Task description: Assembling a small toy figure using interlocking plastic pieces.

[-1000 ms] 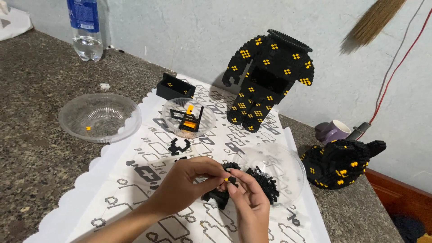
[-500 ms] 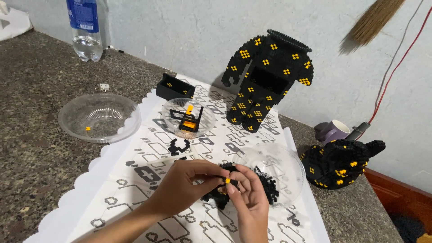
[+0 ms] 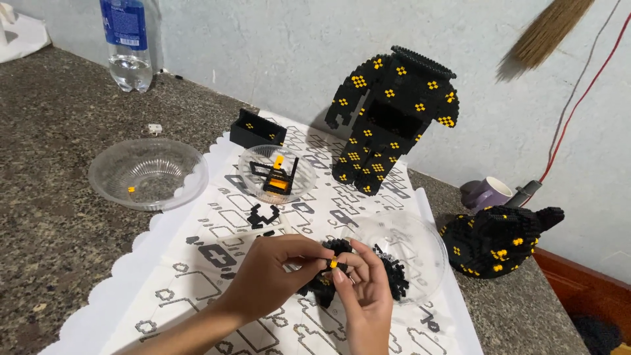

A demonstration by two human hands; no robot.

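Note:
My left hand point(image 3: 273, 271) and my right hand point(image 3: 365, 296) meet over the patterned white mat point(image 3: 197, 263), pinching between their fingertips a small black brick assembly with a yellow piece point(image 3: 332, 264). Just behind my fingers stands a clear shallow dish point(image 3: 420, 246) with a heap of loose black bricks. A headless black and yellow brick figure body point(image 3: 388, 121) stands at the mat's far end. Its black head with ears point(image 3: 503, 240) lies on the counter to the right.
A clear bowl point(image 3: 148, 172) with one yellow piece sits on the left. A smaller clear dish point(image 3: 276, 174) holds black and orange pieces. A black brick box point(image 3: 257, 129), a water bottle point(image 3: 129, 43), a purple mug point(image 3: 490, 192) and a red cable point(image 3: 578, 98) lie around.
My hands have stayed in place; my fingers have shifted slightly on the small piece, and the yellow brick now shows at my fingertips.

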